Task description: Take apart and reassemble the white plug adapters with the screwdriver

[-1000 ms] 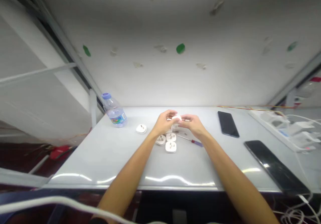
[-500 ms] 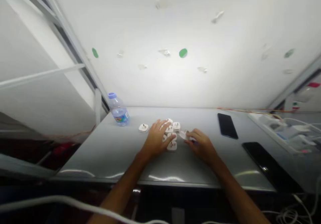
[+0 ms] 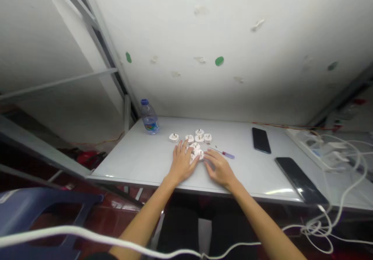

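Several white three-pin plugs lie bunched on the grey table, pins up, among them a back plug and a near plug. My left hand rests over the left side of the cluster, fingers spread and thumb by the near plug, partly hiding some plugs. My right hand is at the cluster's right side, fingers apart and fingertips close to the near plug; whether they touch it I cannot tell. Just beyond that hand, a screwdriver with a purple handle lies flat. One separate plug sits to the left.
A water bottle stands at the table's back left. Two dark phones, a smaller phone and a larger phone, lie on the right. A white power strip with cables is at the far right. A white cable crosses the foreground.
The screwdriver that was in my right hand now lies on the table. That hand has moved left and nearer to me, to the plugs. The plugs are spread differently, and the camera view has shifted.
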### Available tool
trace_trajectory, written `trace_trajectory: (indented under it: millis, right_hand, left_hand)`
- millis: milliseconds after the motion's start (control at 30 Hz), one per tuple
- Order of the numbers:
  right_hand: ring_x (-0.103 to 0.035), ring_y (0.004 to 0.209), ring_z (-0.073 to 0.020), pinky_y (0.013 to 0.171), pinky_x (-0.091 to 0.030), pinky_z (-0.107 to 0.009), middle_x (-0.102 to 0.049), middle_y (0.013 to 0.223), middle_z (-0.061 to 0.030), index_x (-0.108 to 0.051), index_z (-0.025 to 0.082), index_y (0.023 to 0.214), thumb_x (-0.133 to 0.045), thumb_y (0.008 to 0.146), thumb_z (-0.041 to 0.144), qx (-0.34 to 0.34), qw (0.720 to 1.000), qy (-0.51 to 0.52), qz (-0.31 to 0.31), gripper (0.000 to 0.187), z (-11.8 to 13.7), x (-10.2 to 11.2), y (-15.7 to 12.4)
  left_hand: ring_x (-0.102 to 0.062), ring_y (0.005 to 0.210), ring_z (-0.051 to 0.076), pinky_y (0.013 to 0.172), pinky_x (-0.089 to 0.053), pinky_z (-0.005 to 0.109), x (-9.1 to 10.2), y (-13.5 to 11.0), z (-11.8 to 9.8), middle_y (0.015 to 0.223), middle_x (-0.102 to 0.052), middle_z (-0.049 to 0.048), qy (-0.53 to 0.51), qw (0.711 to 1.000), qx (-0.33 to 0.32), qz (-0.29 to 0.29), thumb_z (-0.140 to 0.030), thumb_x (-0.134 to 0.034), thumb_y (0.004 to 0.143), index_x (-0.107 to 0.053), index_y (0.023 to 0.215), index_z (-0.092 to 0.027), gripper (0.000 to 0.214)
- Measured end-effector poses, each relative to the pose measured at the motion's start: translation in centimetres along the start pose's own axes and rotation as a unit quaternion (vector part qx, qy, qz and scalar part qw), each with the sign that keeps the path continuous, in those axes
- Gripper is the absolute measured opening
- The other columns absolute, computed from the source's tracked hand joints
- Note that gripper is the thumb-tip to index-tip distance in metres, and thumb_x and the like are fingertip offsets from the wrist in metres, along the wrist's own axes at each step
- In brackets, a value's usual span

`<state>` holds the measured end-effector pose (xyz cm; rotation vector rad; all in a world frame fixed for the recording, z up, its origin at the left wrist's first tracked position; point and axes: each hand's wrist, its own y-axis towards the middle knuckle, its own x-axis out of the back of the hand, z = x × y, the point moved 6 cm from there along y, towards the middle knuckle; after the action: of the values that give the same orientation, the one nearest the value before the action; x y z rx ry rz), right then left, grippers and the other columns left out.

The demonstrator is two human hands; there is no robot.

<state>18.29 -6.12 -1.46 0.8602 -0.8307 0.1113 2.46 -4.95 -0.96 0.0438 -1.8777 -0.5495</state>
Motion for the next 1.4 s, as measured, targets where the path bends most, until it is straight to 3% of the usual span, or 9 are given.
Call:
trace_trajectory:
  millis: [67, 167, 400, 500, 633, 767, 1067, 1200, 1400]
  right_hand:
    - [-0.057, 0.124, -0.0275, 0.106, -0.048, -0.048, -0.068, 0.122, -0.0137, -0.068, 0.016, 0.113, -0.052, 0.090, 0.018, -0.019, 0.999, -0.048, -0.007, 0.028, -0.6, 0.2, -0.3]
    - [-0.052, 0.129, -0.0306, 0.106, -0.045, -0.050, -0.066, 0.125, -0.0139, -0.067, 0.015, 0.115, -0.051, 0.091, 0.018, -0.061, 0.989, -0.132, -0.009, 0.030, -1.6, 0.4, -0.7]
    - [-0.063, 0.103, -0.0274, 0.096, -0.048, -0.046, -0.072, 0.105, -0.0129, -0.070, 0.014, 0.099, -0.049, 0.091, 0.013, -0.154, 0.969, -0.191, -0.014, 0.023, -3.4, 0.9, -1.4]
    - [-0.064, 0.098, -0.0264, 0.093, -0.050, -0.045, -0.072, 0.100, -0.0123, -0.070, 0.015, 0.098, -0.047, 0.091, 0.012, -0.148, 0.971, -0.185, -0.026, 0.024, -3.5, 1.0, -1.4]
    - [-0.061, 0.110, -0.0308, 0.097, -0.049, -0.052, -0.070, 0.109, -0.0152, -0.069, 0.016, 0.103, -0.050, 0.092, 0.019, -0.129, 0.979, -0.151, -0.055, 0.022, -2.6, 1.3, -1.0]
    - [-0.056, 0.121, -0.0307, 0.102, -0.047, -0.052, -0.068, 0.119, -0.0128, -0.066, 0.019, 0.114, -0.059, 0.090, 0.030, -0.055, 0.997, -0.051, -0.004, 0.027, -0.5, 0.5, -0.3]
    - [-0.060, 0.115, -0.0292, 0.102, -0.047, -0.053, -0.071, 0.111, -0.0113, -0.067, 0.019, 0.113, -0.056, 0.091, 0.020, -0.018, 0.997, -0.048, 0.056, 0.024, 0.1, -1.6, 1.7]
    - [-0.062, 0.110, -0.0282, 0.099, -0.049, -0.050, -0.071, 0.108, -0.0116, -0.068, 0.019, 0.107, -0.054, 0.089, 0.015, -0.019, 0.997, -0.053, 0.057, 0.023, -0.3, -1.9, 2.8]
    - [-0.061, 0.103, -0.0281, 0.095, -0.049, -0.047, -0.070, 0.103, -0.0105, -0.066, 0.018, 0.102, -0.062, 0.087, 0.025, -0.026, 0.996, -0.057, 0.056, 0.017, -0.8, -1.6, 3.6]
  left_hand:
    - [-0.024, 0.146, 0.039, 0.114, -0.025, 0.063, 0.1, -0.1, -0.4, 0.156, -0.034, 0.0161, 0.004, 1.000, -0.022, -0.002, -0.046, -0.049, 0.095, -0.055, 0.134, -0.018, 0.049]
    - [-0.027, 0.145, 0.038, 0.114, -0.024, 0.065, 0.1, -0.3, -1.1, 0.152, -0.043, 0.0098, -0.005, 0.998, -0.062, 0.012, -0.046, -0.050, 0.094, -0.054, 0.136, -0.027, 0.046]
    - [-0.043, 0.135, 0.035, 0.111, -0.035, 0.056, 0.2, -0.9, -0.4, 0.135, -0.061, 0.0107, -0.016, 0.998, -0.066, 0.006, -0.039, -0.050, 0.095, -0.065, 0.121, -0.021, 0.036]
    - [-0.042, 0.135, 0.035, 0.110, -0.036, 0.055, 0.8, -1.4, 0.1, 0.133, -0.061, 0.0119, -0.008, 0.999, -0.048, -0.020, -0.040, -0.052, 0.093, -0.065, 0.120, -0.020, 0.036]
    - [-0.037, 0.139, 0.037, 0.110, -0.037, 0.056, 0.9, -1.3, 0.3, 0.146, -0.050, 0.0119, -0.004, 0.999, -0.035, -0.016, -0.048, -0.055, 0.090, -0.055, 0.137, -0.024, 0.052]
    - [-0.042, 0.135, 0.036, 0.108, -0.040, 0.054, 0.2, -1.2, 0.3, 0.146, -0.051, 0.0095, -0.003, 0.998, -0.049, 0.029, -0.048, -0.054, 0.091, -0.056, 0.136, -0.026, 0.050]
    - [-0.043, 0.135, 0.035, 0.107, -0.043, 0.055, 1.5, -2.6, 3.4, 0.141, -0.055, 0.0115, 0.017, 1.000, 0.013, -0.009, -0.038, -0.050, 0.093, -0.060, 0.128, -0.023, 0.039]
    - [-0.042, 0.135, 0.035, 0.107, -0.042, 0.056, 1.3, -1.6, 4.6, 0.144, -0.051, 0.0129, 0.029, 0.999, 0.023, -0.004, -0.037, -0.048, 0.095, -0.058, 0.131, -0.022, 0.041]
    - [-0.041, 0.135, 0.034, 0.107, -0.040, 0.055, 0.0, 0.7, 4.5, 0.145, -0.049, 0.0152, 0.030, 0.999, 0.014, 0.007, -0.036, -0.045, 0.096, -0.056, 0.133, -0.019, 0.042]
